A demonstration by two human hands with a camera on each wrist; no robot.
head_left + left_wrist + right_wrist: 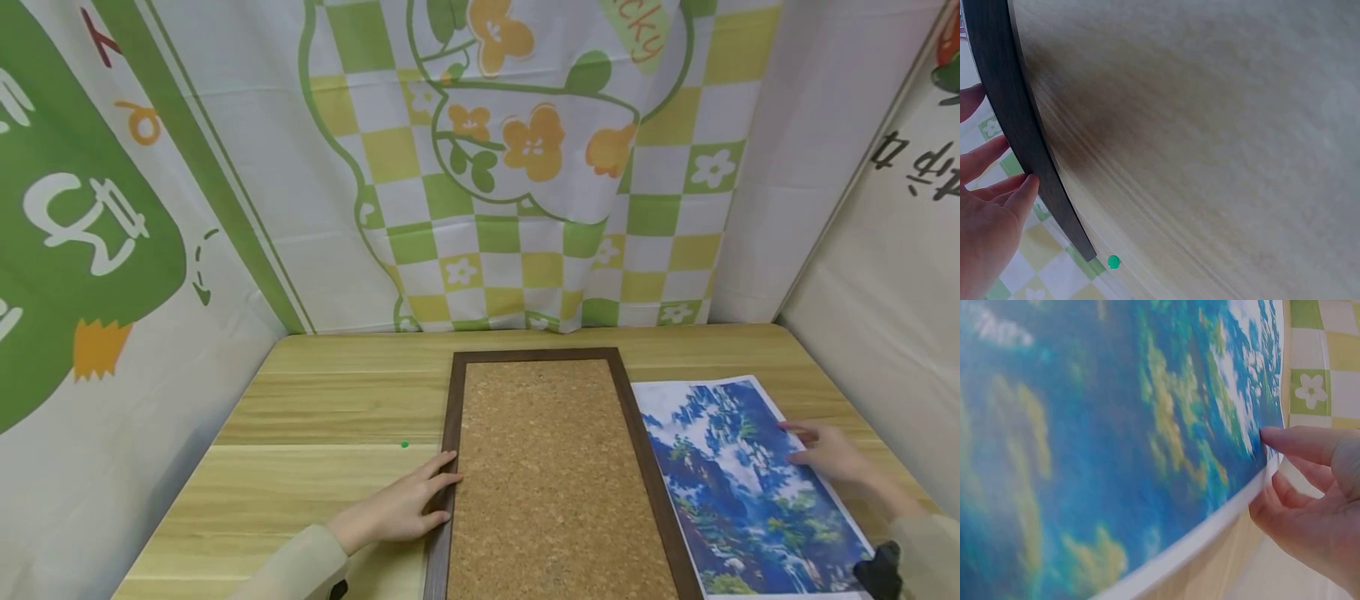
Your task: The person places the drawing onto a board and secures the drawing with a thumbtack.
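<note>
A cork board in a dark brown wooden frame lies lengthwise on the table. My left hand rests at its left side, fingers spread and fingertips on the frame's edge; the left wrist view shows them along the dark frame. To the board's right lies a printed landscape picture, blue mountains and trees with a white border. My right hand pinches its right edge. In the right wrist view the thumb lies on the printed face and the other fingers are behind the sheet.
A small green pushpin is on the wooden table, left of the frame and just beyond my left hand. Printed curtains hang along the table's back and both sides.
</note>
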